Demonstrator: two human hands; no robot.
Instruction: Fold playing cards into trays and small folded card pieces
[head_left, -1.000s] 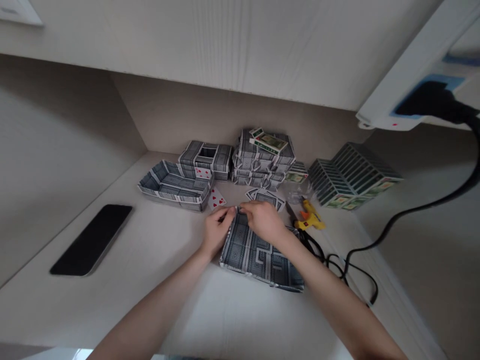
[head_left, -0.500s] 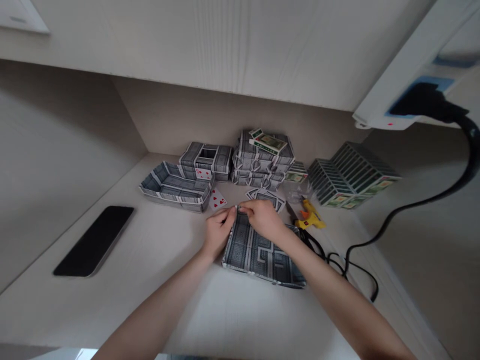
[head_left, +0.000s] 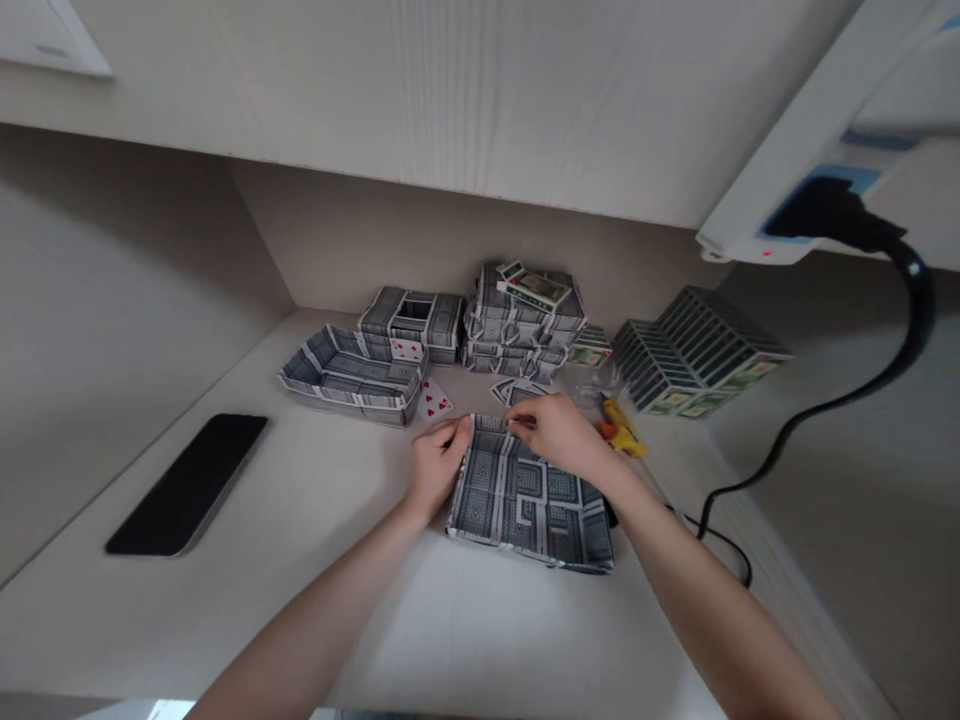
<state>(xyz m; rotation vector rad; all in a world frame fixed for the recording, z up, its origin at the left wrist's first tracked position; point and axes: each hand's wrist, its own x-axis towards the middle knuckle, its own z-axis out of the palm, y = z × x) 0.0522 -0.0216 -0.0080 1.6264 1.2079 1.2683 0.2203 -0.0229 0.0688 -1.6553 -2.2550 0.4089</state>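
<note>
A shallow tray made of playing cards (head_left: 487,500), grey patterned backs showing, lies in front of me. My left hand (head_left: 439,462) grips its far left corner, thumb and fingers closed on the wall. At the far wall my right hand (head_left: 559,432) pinches the rim, its fingertips together. Just beyond lie loose playing cards (head_left: 514,389), partly hidden behind my right hand. A red-heart card (head_left: 435,400) lies face up near my left hand. To the right rests a yellow glue gun (head_left: 622,432), partly covered by my right forearm.
Behind stand another card tray (head_left: 352,370), a card box with an opening (head_left: 379,312) and stacked card boxes (head_left: 491,310) topped by a card packet (head_left: 536,287). Card packs (head_left: 712,350) sit at the right. A phone (head_left: 191,485) lies left. A black cable (head_left: 817,410) hangs from the power strip (head_left: 739,240).
My right hand has slid right along the tray's far wall, away from my left hand, uncovering more of the tray's inside. My left hand stays at the corner.
</note>
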